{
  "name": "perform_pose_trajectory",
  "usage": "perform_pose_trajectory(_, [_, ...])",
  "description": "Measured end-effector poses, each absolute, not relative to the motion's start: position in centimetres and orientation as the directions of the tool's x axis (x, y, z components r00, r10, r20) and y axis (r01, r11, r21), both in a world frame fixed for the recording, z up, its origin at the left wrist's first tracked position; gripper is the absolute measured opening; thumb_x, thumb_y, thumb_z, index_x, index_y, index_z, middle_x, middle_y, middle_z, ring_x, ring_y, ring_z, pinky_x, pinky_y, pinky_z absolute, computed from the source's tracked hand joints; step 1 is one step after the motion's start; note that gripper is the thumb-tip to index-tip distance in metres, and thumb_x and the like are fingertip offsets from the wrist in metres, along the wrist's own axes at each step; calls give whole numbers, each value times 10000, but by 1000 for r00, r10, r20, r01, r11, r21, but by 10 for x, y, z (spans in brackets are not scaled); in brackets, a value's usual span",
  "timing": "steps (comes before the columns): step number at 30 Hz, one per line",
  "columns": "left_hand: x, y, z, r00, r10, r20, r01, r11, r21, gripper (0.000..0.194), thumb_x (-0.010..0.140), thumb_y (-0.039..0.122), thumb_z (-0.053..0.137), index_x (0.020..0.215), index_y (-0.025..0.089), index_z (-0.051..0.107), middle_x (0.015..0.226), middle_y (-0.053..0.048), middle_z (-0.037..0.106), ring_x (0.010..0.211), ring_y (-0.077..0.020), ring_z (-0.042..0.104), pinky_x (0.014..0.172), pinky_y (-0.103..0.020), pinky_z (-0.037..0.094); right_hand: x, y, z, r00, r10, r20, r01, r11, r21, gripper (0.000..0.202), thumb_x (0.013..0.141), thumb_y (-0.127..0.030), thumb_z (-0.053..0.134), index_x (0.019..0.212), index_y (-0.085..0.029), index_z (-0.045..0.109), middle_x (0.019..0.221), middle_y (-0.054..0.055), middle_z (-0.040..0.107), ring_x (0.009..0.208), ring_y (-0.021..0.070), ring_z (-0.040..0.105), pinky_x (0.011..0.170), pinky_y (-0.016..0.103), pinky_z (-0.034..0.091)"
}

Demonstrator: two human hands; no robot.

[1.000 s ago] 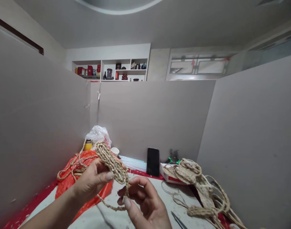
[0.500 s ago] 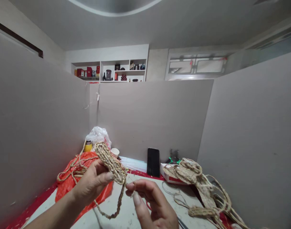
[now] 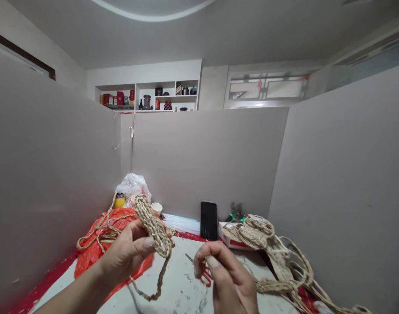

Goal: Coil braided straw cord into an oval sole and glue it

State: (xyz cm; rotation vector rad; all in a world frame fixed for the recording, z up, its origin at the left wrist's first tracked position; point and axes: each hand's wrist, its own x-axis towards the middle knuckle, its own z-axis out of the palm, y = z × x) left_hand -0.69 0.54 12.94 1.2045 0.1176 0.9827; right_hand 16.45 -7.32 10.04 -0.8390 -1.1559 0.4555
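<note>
The right hand (image 3: 228,279) was nearest, raised over the bench (image 3: 180,253) with its fingers curled and the thumb tip brought up to them; its grip was nearly closed, but whether anything lay pinched there I could not tell. Just behind it, partly covered by its fingers, were red-handled scissors (image 3: 207,284).

The left hand (image 3: 129,248) reached in from the lower left, thumb on the near face of a braided straw coil (image 3: 152,222), the other fingers behind it. That grip was closed firmly around the coil, holding it tilted above the bench, its loose tail (image 3: 160,283) hanging in a curve below.

Beyond the left wrist, and partly blocked by it, spread a red plastic bag (image 3: 84,261) with more braided cord on top. To the right, looped straw cords (image 3: 281,257) spilled over a low box (image 3: 234,242). Farther back stood a black phone (image 3: 208,220), a white cup (image 3: 156,208), a yellow jar (image 3: 120,200) and a crumpled white bag (image 3: 133,185). A grey partition (image 3: 202,157) closed off the back, hiding whatever lay below the wall shelves (image 3: 147,74).
</note>
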Motion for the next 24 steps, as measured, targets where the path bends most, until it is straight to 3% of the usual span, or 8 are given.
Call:
perform_pose_trajectory(4, [-7, 8, 127, 602, 689, 404, -578, 26, 816, 257, 694, 220, 787, 927, 147, 707, 874, -83, 723, 825, -197, 679, 759, -270, 514, 164, -71, 107, 344, 752, 562, 84, 572, -816, 359, 908, -458, 450, 682, -212, 580, 561, -28, 517, 574, 139, 467, 587, 256, 350])
perform_pose_trajectory(12, [-8, 10, 125, 607, 703, 370, -580, 74, 812, 251, 720, 206, 767, 953, 145, 698, 872, -74, 718, 801, -156, 665, 773, -244, 502, 172, -51, 105, 240, 864, 443, -115, 478, -871, 357, 890, -489, 546, 681, -199, 553, 575, -37, 548, 545, 111, 494, 576, 232, 412])
perform_pose_trajectory(18, [-8, 11, 124, 609, 697, 378, -586, 74, 807, 239, 719, 206, 762, 936, 139, 688, 846, -67, 704, 775, -149, 645, 757, -246, 490, 171, -53, 111, 262, 887, 381, -269, 446, -854, 204, 775, -321, 703, 899, -226, 570, 796, -15, 649, 591, 110, 563, 543, 219, 440])
perform_pose_trajectory(24, [-6, 13, 124, 624, 688, 371, -600, 117, 791, 234, 720, 198, 757, 930, 125, 683, 849, -79, 701, 781, -153, 650, 761, -263, 489, 176, -54, 108, 256, 871, 419, -313, 485, -816, 71, 702, -143, 608, 659, -199, 603, 628, -29, 552, 523, 98, 463, 513, 218, 394])
